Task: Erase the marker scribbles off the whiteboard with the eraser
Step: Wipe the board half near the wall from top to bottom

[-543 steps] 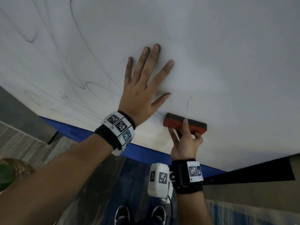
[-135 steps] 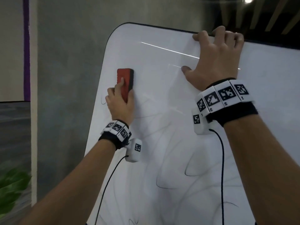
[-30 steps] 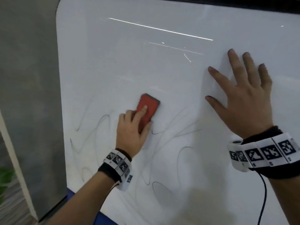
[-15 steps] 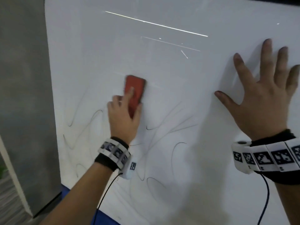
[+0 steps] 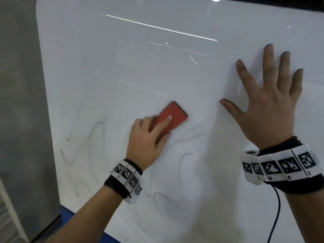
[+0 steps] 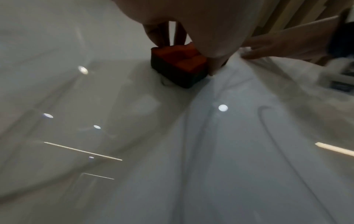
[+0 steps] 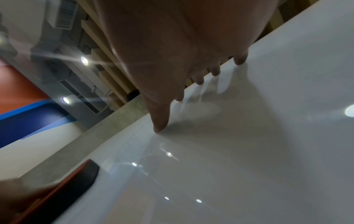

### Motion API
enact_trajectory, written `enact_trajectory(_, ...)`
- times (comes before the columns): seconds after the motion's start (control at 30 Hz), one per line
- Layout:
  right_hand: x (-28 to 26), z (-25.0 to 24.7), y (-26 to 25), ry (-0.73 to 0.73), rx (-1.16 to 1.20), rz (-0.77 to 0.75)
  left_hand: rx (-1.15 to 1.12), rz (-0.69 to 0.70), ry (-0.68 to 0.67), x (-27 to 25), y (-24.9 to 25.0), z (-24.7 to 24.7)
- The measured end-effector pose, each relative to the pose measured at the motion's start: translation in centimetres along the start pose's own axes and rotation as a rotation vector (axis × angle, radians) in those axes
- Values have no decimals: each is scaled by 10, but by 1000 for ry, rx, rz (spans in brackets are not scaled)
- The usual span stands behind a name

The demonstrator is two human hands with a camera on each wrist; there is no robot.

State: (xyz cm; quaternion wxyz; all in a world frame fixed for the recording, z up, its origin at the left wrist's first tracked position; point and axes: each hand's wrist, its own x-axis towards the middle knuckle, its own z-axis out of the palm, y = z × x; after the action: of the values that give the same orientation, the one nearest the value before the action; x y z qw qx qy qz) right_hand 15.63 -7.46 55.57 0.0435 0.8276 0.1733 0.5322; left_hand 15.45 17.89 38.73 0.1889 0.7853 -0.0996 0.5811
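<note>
A white whiteboard (image 5: 122,58) fills the head view, its upper part wiped and thin black marker scribbles (image 5: 182,165) looping over its lower part. My left hand (image 5: 149,137) grips a red eraser (image 5: 172,118) with a dark felt base and presses it flat on the board just above the scribbles. In the left wrist view the eraser (image 6: 180,66) sits under my fingers, felt side on the board. My right hand (image 5: 270,106) lies flat on the board to the eraser's right, fingers spread. Its fingertips (image 7: 161,127) touch the glossy surface (image 7: 249,151) in the right wrist view, with the eraser (image 7: 72,186) at lower left.
A grey wall (image 5: 21,102) runs along the board's left edge. A blue strip (image 5: 68,213) shows below the board's bottom edge. A dark cable (image 5: 275,218) hangs from my right wrist band.
Over the last second my left hand swept the eraser up and left, then back right and down to its present spot. My right hand stays flat on the board.
</note>
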Motion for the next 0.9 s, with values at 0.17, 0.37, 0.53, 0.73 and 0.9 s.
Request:
enact_trajectory(0.17,-1,-1,-2,19,8,5,-64,-455,231,36,-12,-9)
enact_trajectory(0.37,-2,1,-2,17,0,3,44,55,-19,11,10,-4)
enact_trajectory(0.53,-2,0,-2,12,12,4,-45,-439,220,60,-31,-21)
enact_trajectory(0.73,-4,0,-3,25,21,0,3,83,-28,26,20,-8)
enact_trajectory(0.9,-2,1,-1,-10,-3,-5,-55,-257,184,72,9,-14)
